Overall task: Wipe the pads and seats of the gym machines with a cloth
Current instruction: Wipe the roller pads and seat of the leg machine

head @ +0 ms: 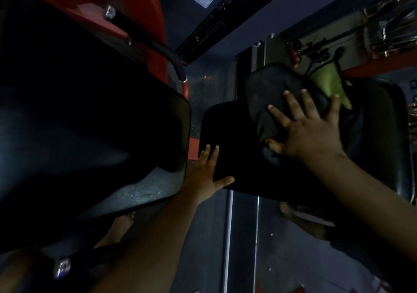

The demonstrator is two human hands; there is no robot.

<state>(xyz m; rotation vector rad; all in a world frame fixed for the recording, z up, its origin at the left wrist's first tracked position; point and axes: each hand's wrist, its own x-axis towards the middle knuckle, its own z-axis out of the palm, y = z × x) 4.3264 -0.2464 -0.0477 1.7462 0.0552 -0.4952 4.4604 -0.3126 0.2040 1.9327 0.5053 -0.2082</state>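
Mid-wipe, I'd say — my right hand, fingers spread flat, presses the dark grey cloth onto the black padded seat w/ left hand open, steadying its edge — next: sweep across the unwiped near side.

I assess this location as a gym, dimly lit. A large black padded seat sits on a red steel frame, with a black rubber-gripped handle projecting beside it. A second black pad is mounted to the right. Behind it I note a metal plate carrying cables. The floor is dark speckled rubber, typical of training rooms.
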